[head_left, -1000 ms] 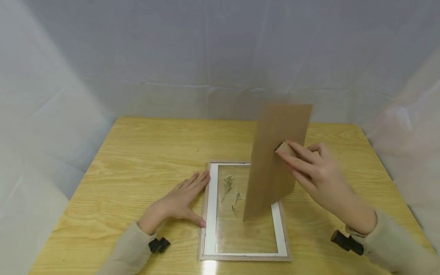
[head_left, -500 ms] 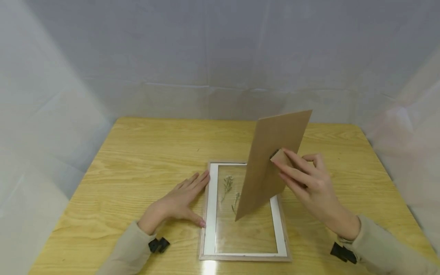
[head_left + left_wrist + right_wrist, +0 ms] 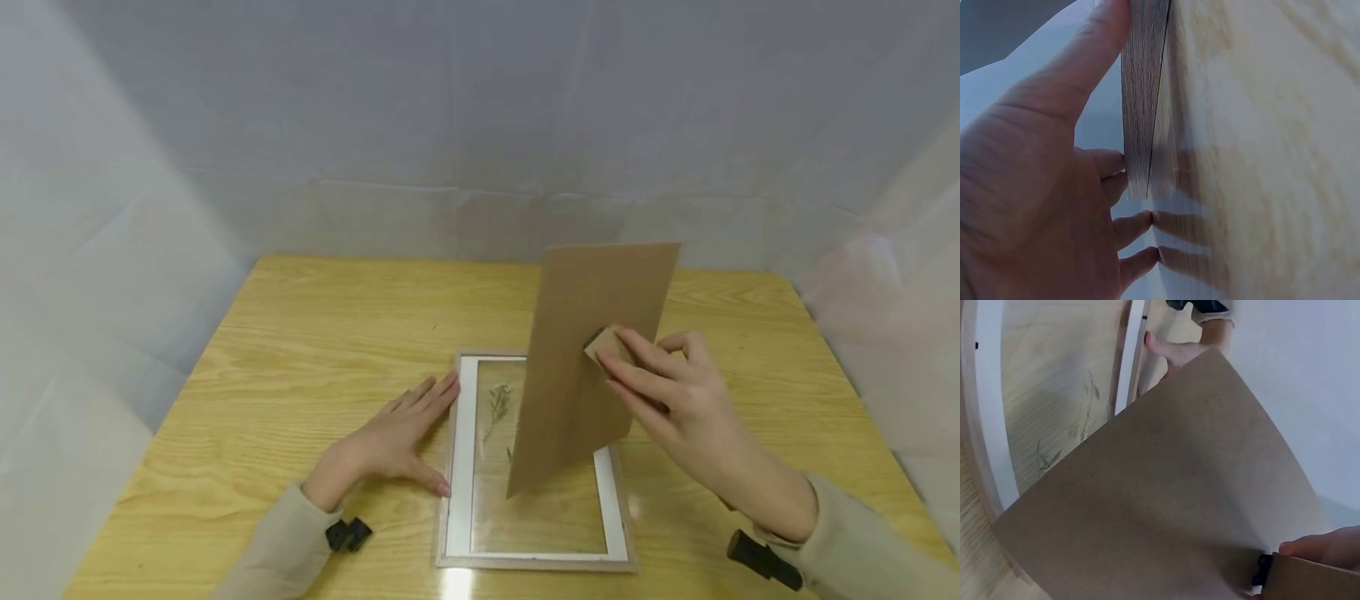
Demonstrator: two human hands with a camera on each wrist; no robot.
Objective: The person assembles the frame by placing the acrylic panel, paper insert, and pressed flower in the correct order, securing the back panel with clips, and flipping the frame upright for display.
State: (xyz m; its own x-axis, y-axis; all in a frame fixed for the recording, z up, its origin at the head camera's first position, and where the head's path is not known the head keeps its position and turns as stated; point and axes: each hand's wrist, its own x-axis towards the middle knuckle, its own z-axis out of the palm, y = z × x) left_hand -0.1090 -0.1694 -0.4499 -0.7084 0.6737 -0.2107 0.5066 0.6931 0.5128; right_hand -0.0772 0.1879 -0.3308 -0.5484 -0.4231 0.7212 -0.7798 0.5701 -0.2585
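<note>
On the table a picture frame (image 3: 536,562) lies flat, with a white inner border and clear glass. A dried flower sprig (image 3: 498,402) shows in its left part; more stems (image 3: 1047,456) appear in the right wrist view. My left hand (image 3: 390,437) rests at the frame's left edge, fingers straight and thumb spread; its fingertips meet the wooden side (image 3: 1141,94). My right hand (image 3: 682,392) pinches the stand leg (image 3: 1310,581) of a brown backing board (image 3: 570,350), beside a black hinge (image 3: 1263,570). The board stands steeply tilted above the frame and hides its upper right part.
The wood-grain table (image 3: 315,317) extends around the frame. Pale cloth (image 3: 390,125) hangs behind the table and at both sides. Black wrist devices (image 3: 348,533) sit at both sleeves.
My right hand has moved the backing board slightly left and lower over the frame, changing its tilt and covering one sprig more. My left hand and the frame have stayed put.
</note>
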